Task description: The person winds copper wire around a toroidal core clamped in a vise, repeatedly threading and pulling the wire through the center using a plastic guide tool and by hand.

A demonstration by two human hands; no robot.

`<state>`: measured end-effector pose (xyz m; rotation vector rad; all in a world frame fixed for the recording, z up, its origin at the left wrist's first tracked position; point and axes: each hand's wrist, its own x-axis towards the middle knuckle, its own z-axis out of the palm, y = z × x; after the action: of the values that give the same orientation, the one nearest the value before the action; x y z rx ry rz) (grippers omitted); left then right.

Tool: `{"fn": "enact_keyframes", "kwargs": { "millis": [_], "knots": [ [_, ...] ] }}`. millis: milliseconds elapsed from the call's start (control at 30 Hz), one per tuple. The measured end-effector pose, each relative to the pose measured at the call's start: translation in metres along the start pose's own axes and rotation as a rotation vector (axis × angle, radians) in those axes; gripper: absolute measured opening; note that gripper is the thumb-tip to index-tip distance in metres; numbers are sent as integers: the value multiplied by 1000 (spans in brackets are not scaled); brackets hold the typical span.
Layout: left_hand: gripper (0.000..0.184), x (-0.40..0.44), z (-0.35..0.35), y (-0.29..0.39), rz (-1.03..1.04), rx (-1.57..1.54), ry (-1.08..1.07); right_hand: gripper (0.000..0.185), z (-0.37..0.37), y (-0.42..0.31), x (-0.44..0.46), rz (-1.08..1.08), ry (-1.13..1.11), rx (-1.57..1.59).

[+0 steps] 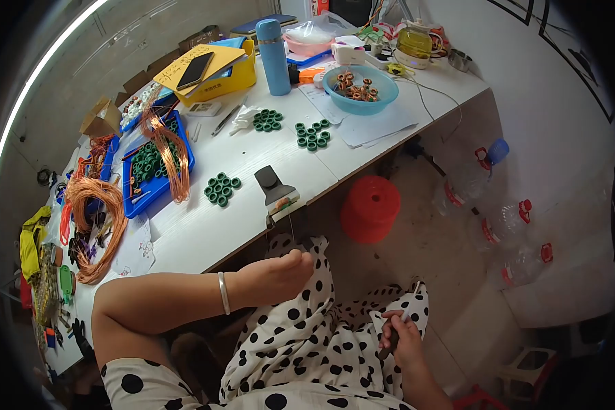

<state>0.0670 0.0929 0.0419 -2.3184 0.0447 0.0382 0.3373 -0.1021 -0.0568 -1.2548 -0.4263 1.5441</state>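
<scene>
My left hand, with a silvery bangle on the wrist, is closed in a fist above my lap, just below the table edge. A thin wire runs down to its fingers from a dark clamp-like holder on that edge. In the holder sits a small part with green and copper colours. My right hand is lower right, over the dotted cloth, its fingers wrapped round a tool with a dark handle. The tool's kind is hard to make out.
Green rings lie in groups on the white table, with more in a blue tray. Copper wire coils lie left. A blue bowl holds copper-wound rings. A red stool and plastic bottles stand right.
</scene>
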Motion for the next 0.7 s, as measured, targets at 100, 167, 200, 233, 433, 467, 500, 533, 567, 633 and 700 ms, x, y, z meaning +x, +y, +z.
{"fn": "enact_keyframes", "kwargs": {
  "millis": [100,167,200,233,433,467,500,533,567,633,700],
  "knots": [
    [22,1,-5,-3,27,-21,-52,23,1,-3,-4,-21,13,4],
    [21,4,-10,-3,50,-66,-25,24,1,-5,-10,-76,9,-15],
    [21,5,-13,-2,72,-109,-3,24,1,-4,-13,-102,4,-24],
    [20,6,-15,-2,94,-149,19,24,-1,-2,-15,-103,2,-25],
    [14,33,-61,-31,-5,-375,294,26,-12,12,-23,-18,125,173],
    [14,38,-68,-44,-54,-443,311,26,-13,12,-23,9,151,252],
    [18,43,-75,-62,-99,-483,325,26,-14,14,-22,11,152,253],
    [22,48,-77,-82,-144,-524,338,26,-15,16,-21,-43,141,221],
    [19,54,-69,-99,-257,-560,409,26,-15,19,-19,-99,129,189],
    [12,67,-53,-128,-514,-691,526,26,-12,16,-19,-159,116,155],
    [9,74,-39,-143,-661,-786,573,25,-2,7,-20,-158,104,25]
  ]
}}
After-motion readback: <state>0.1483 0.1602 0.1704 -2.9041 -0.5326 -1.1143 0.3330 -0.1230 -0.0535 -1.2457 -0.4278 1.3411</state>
